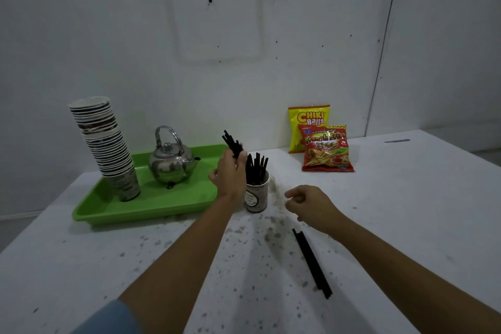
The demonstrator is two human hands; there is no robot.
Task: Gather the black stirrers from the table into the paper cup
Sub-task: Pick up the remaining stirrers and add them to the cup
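Note:
A paper cup (pixel 256 198) stands on the white table, just right of the green tray, with several black stirrers (pixel 256 168) upright in it. My left hand (pixel 229 173) is raised beside the cup's left rim and grips a bunch of black stirrers (pixel 231 142) that tilt up and to the left above my fingers. My right hand (pixel 309 205) hovers low to the right of the cup, fingers loosely curled, holding nothing. A few more black stirrers (pixel 311 262) lie together on the table below my right wrist.
A green tray (pixel 151 209) at the left carries a tall stack of paper cups (pixel 107 144) and a metal kettle (pixel 170 161). Two snack bags (pixel 322 141) lean against the back wall. The table (pixel 406 211) is speckled with dark spots.

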